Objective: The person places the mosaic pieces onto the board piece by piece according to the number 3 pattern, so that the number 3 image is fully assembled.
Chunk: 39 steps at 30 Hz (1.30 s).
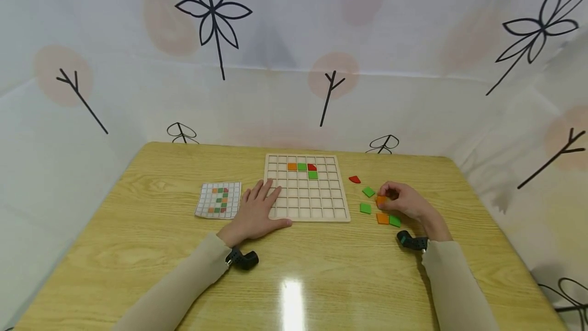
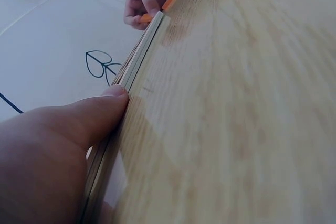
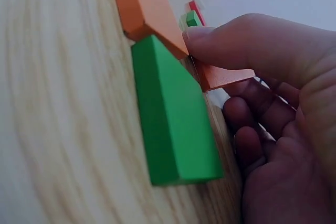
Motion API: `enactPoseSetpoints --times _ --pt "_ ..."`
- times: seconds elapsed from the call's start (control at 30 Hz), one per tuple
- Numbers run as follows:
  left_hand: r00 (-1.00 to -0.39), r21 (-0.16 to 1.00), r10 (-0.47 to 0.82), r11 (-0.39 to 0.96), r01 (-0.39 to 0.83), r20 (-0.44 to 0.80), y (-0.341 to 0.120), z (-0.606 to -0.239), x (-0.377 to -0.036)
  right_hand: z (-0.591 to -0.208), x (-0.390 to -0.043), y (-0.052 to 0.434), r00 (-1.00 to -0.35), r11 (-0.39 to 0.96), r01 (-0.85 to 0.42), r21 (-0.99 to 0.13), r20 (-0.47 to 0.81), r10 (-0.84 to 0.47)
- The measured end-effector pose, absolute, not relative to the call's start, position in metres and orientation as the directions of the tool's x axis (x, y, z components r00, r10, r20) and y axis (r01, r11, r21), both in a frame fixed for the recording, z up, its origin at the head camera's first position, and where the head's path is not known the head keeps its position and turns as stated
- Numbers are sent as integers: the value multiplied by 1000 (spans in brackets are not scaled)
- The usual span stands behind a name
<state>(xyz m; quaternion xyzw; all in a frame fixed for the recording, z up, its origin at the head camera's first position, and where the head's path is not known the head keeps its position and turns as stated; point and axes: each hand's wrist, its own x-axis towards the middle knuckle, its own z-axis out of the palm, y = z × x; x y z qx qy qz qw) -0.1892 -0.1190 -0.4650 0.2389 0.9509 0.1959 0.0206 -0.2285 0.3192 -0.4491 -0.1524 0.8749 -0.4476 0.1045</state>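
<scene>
My left hand (image 1: 257, 213) lies with fingers spread over the lower left corner of a wooden grid board (image 1: 317, 201), its thumb (image 2: 100, 114) along the near edge. To the right of the board, my right hand (image 1: 406, 202) pinches an orange square tile (image 3: 226, 76) between thumb and fingers, low over the table. Close by lie another orange tile (image 1: 383, 218) and a green tile (image 1: 394, 221), side by side. On the board, an orange tile (image 1: 292, 166), a green tile (image 1: 301, 166) and a red rounded tile (image 1: 312, 167) form a row, with a second green tile (image 1: 313, 174) under the red one.
A paper card (image 1: 205, 203) printed with a coloured grid pattern lies left of the board. Between board and right hand are two green tiles (image 1: 365, 208) and a red rounded piece (image 1: 354, 179). A patterned white cloth (image 1: 275, 96) hangs behind the wooden table (image 1: 340, 269).
</scene>
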Motion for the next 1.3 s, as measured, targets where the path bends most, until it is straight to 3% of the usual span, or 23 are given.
enactPoseSetpoints --times 0.8,1.3 --pt "-883 383 467 806 451 57 -120 -466 -188 -435 -231 299 -996 600 -61 -798 14 -83" --pt "-885 380 463 811 446 50 -120 -465 -188 -441 -249 236 -988 537 -99 -838 20 -151"
